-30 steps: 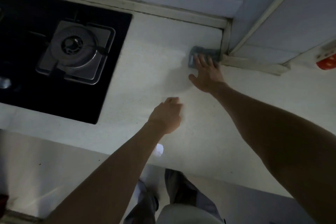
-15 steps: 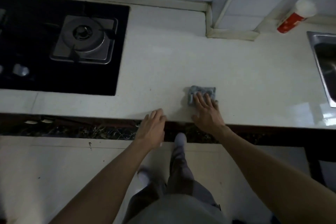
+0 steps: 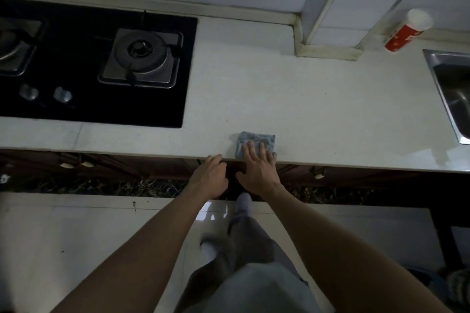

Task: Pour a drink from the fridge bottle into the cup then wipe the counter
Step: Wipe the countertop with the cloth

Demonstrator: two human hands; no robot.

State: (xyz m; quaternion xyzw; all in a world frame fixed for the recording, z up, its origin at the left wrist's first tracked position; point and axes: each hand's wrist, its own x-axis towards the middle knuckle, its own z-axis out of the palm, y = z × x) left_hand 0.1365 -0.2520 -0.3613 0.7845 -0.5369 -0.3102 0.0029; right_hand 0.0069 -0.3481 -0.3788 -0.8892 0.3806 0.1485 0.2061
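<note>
Your right hand lies flat, fingers spread wide, pressing on a small grey-blue cloth at the front edge of the bench. Fingertips on the cloth; palm and wrist hang out past the edge. The cloth is folded or bunched and its near side reaches the lip of the bench.

Your left hand sits just beside the right, at the same edge. Fingers are loosely curled with the tips touching the lip; nothing in it.

Pale, speckled bench top. Black gas hob set into it at left, one burner in full view, a second cut by the frame, two knobs toward its front. Steel sink at far right, partly out of frame. A red-and-white canister stands near the wall behind the sink, well apart from the cloth. A tiled column juts out from the back wall between hob and sink.

No bottle or cup in view.

Below: your grey trousers and pale socks on a glossy tiled floor. Light is dim.
</note>
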